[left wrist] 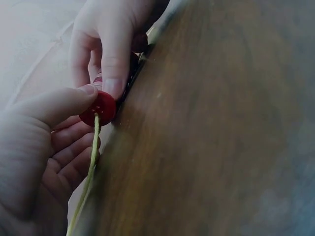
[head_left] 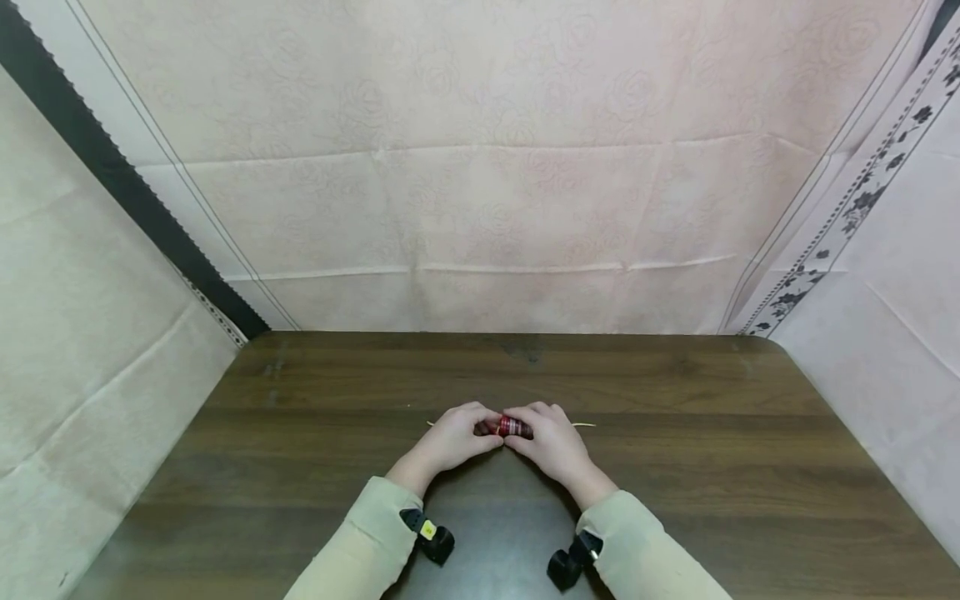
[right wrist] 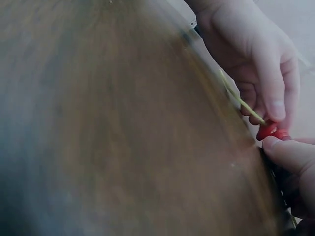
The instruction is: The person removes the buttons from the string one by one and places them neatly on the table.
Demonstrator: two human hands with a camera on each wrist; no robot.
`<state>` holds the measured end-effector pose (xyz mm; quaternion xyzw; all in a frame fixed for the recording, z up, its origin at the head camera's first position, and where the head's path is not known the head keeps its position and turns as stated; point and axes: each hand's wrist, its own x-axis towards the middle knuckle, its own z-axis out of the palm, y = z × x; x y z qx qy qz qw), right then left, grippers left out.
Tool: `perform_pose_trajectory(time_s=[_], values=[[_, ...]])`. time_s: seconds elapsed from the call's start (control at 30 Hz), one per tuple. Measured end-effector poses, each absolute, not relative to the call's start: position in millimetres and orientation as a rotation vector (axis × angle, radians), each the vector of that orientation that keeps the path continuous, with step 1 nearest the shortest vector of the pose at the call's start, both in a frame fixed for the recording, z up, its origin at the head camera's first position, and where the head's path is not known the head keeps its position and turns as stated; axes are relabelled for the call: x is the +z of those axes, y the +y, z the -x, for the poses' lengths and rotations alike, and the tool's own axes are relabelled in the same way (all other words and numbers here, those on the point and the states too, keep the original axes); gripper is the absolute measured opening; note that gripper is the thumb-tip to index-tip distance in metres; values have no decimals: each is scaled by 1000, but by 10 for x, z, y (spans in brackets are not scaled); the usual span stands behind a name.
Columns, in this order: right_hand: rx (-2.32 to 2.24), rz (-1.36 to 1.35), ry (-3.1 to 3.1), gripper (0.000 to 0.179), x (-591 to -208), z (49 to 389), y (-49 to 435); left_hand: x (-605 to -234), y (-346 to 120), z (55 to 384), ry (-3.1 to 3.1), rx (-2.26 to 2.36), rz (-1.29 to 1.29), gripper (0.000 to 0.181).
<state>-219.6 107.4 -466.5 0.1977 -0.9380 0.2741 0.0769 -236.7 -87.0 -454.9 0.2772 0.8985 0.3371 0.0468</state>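
Observation:
Both hands meet over the middle of the table, fingertips close together around a short row of red and dark red buttons (head_left: pixel 516 427). My left hand (head_left: pixel 455 435) pinches a round red button (left wrist: pixel 104 109) at its edge, between thumb and fingers. A yellow cord (left wrist: pixel 92 162) comes out of a hole in that button and hangs down past the left palm. The right hand (head_left: pixel 553 442) grips the row from the other side, thumb in front and fingers behind. In the right wrist view, red button edges (right wrist: pixel 268 130) show between the two thumbs. The fingers hide part of the row.
The brown wooden table (head_left: pixel 300 467) reaches back to a pale patterned cloth (head_left: pixel 480 208) hung behind it, with more cloth at both sides. Cord ends (head_left: pixel 583 425) stick out beyond the hands. Each light green sleeve (head_left: pixel 626 542) carries a black wrist camera (head_left: pixel 564 570).

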Motion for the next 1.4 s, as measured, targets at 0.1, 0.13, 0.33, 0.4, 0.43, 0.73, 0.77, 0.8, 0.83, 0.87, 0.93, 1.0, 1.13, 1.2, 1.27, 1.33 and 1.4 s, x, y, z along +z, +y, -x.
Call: perform_pose_trajectory(time_s=[0.1,0.13,0.33,0.4,0.43,0.73,0.77,0.8,0.83,0.87,0.93,1.0,1.13,1.2,1.27,1.33,1.4], values=[[762,-553,-2825,38,-4668,2194,1043,-4552,-877,2369,2727,1042,-840,29],[745,-548,-2828,38,-4667,2194,1036,-4552,-880,2369,2721,1049,-839,29],[687,-538,-2844,35,-4680,2207,1024,-4570,-895,2369,2688,1072,-832,31],[691,-541,-2847,34,-4682,2211,1029,-4577,-899,2368,2676,1093,-828,31],[698,-546,-2845,34,-4682,2211,1035,-4580,-899,2366,2672,1107,-826,30],[882,-620,-2817,31,-4638,2184,1105,-4593,-902,2362,2667,1229,-842,26],[894,-619,-2818,31,-4635,2181,1110,-4588,-903,2360,2667,1243,-837,26],[908,-617,-2820,31,-4631,2177,1115,-4589,-906,2362,2668,1255,-831,26],[913,-613,-2826,31,-4631,2177,1119,-4587,-908,2362,2669,1266,-822,26],[926,-609,-2830,31,-4627,2173,1124,-4592,-910,2364,2670,1272,-814,26],[943,-596,-2844,31,-4620,2164,1132,-4597,-917,2365,2674,1278,-802,26],[953,-582,-2859,31,-4614,2157,1143,-4608,-928,2365,2676,1283,-794,25],[950,-578,-2858,32,-4614,2152,1163,-4606,-955,2355,2669,1282,-790,25],[946,-584,-2850,33,-4614,2151,1170,-4597,-971,2346,2663,1279,-791,26],[946,-587,-2843,33,-4607,2149,1176,-4594,-987,2341,2658,1276,-791,26],[945,-585,-2841,33,-4598,2145,1182,-4590,-1004,2336,2657,1273,-784,26],[943,-579,-2844,33,-4591,2140,1189,-4588,-1023,2333,2658,1269,-771,26]])
